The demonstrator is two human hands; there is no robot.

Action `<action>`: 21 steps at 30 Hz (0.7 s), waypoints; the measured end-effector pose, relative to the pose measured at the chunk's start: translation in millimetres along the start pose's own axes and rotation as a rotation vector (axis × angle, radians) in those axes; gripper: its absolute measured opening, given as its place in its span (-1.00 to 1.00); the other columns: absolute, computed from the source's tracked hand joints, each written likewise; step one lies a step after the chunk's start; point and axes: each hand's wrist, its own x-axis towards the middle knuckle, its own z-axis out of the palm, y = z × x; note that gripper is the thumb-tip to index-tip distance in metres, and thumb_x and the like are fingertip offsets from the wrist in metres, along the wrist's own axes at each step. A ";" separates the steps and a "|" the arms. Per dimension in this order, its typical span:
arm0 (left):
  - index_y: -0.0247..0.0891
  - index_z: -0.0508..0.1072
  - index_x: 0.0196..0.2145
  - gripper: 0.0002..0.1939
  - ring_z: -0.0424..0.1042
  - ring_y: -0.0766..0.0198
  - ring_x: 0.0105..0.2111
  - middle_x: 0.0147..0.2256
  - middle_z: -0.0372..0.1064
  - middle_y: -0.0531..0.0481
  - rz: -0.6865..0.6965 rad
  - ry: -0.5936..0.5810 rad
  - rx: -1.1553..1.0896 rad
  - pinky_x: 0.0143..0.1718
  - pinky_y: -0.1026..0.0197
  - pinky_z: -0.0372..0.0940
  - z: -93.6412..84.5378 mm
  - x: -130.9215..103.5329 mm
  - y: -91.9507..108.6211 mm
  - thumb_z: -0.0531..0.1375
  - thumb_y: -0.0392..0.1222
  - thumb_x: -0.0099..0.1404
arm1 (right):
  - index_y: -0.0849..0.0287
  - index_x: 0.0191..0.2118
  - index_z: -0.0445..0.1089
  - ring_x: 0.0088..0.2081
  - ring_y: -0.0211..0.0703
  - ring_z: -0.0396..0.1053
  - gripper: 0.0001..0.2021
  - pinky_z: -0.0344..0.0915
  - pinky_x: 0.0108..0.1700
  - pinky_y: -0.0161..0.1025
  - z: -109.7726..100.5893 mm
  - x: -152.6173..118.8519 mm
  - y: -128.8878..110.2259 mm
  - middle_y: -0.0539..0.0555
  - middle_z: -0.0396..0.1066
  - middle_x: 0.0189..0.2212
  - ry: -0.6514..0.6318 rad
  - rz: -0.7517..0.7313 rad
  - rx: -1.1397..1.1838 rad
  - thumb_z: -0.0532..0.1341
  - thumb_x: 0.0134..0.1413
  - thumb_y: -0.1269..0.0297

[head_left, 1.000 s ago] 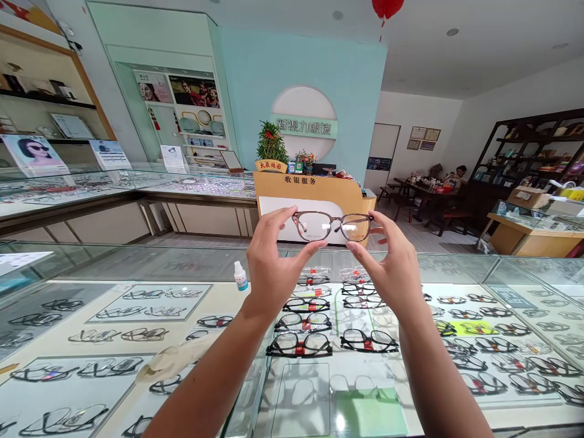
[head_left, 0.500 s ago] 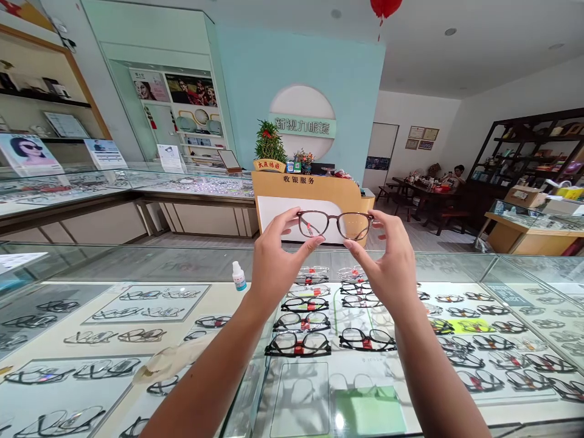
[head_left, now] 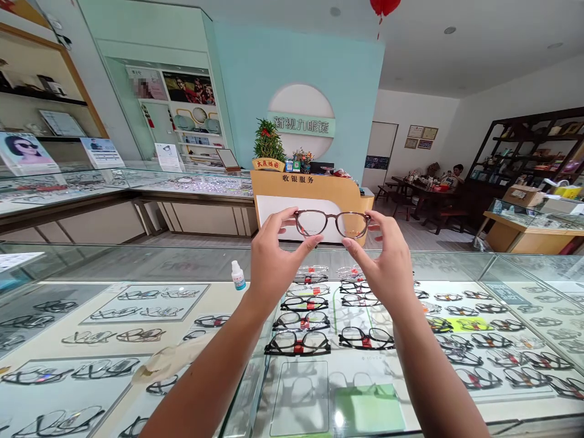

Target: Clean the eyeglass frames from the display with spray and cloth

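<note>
A pair of dark-framed eyeglasses [head_left: 331, 216] is held up in front of me, above the glass display counter [head_left: 182, 263]. My left hand [head_left: 279, 252] pinches its left end between thumb and fingers. At the other end, the thumb and fingers of my right hand [head_left: 385, 255] close on the frame. Both lenses face me, and the temples are mostly hidden. Below my hands lie rows of eyeglasses [head_left: 301, 320] with red tags, and a small white bottle [head_left: 238, 277] with a blue label stands left of my left wrist.
More frames on trays [head_left: 148, 302] fill the left of the counter, and others lie at the right. Beyond stands a wooden cashier desk [head_left: 269, 187] with a plant [head_left: 269, 146]. A person [head_left: 455, 176] sits at a dark table [head_left: 422, 190] at the back right.
The eyeglasses have shifted slightly left and tilted a little, with both hands still gripping them. Nothing on the counter has moved.
</note>
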 end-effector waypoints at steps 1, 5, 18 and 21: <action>-0.13 0.48 0.16 -0.40 0.58 0.03 0.00 0.05 0.59 -0.13 0.016 0.018 0.020 0.05 -0.08 0.45 -0.5 -0.4 1.2 0.49 0.08 0.24 | 0.05 0.31 0.31 0.07 0.17 0.49 -0.42 0.46 0.08 0.14 0.3 0.2 1.4 0.26 0.50 0.12 -0.023 0.022 0.008 0.30 0.33 -0.13; -0.14 0.49 0.11 -0.44 0.55 0.09 -0.10 -0.05 0.57 -0.10 0.082 0.074 0.083 -0.02 -0.04 0.43 -1.8 -1.5 4.6 0.51 0.01 0.23 | 0.07 0.34 0.31 0.11 0.21 0.49 -0.38 0.45 0.09 0.18 1.5 0.8 5.1 0.28 0.51 0.15 -0.092 0.078 0.032 0.26 0.35 -0.19; -0.17 0.48 0.11 -0.43 0.54 0.02 -0.01 -0.04 0.56 -0.12 0.171 0.135 0.144 0.05 -0.08 0.44 -3.5 -4.2 10.4 0.51 0.04 0.23 | 0.01 0.37 0.32 0.14 0.24 0.50 -0.38 0.45 0.11 0.21 2.6 2.3 8.2 0.26 0.50 0.24 -0.167 0.135 0.113 0.27 0.34 -0.17; -0.18 0.49 0.11 -0.42 0.55 0.01 0.00 -0.04 0.56 -0.12 0.178 0.138 0.148 0.06 -0.08 0.44 -3.9 -4.7 11.8 0.51 0.04 0.23 | 0.01 0.37 0.32 0.15 0.24 0.50 -0.39 0.46 0.11 0.20 2.9 2.1 9.6 0.26 0.50 0.24 -0.175 0.134 0.114 0.27 0.34 -0.16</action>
